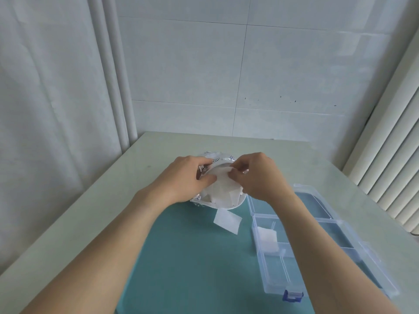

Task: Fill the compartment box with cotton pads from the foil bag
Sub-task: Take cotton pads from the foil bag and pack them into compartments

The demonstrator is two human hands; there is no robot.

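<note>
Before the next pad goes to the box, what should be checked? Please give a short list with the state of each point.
1. Box open, lid folded back: ok.
2. Free compartment to receive a pad: ok; only one compartment shows pads, the others in view look empty.
3. Right hand pinches a pad at the bag mouth: ok.
4. Only a single pad pinched: cannot tell; several pads bunch together there.
5. Left hand holds the bag steady: ok.
6. No stray pads: not ok; a loose pad sits just below the bag over the mat.
</note>
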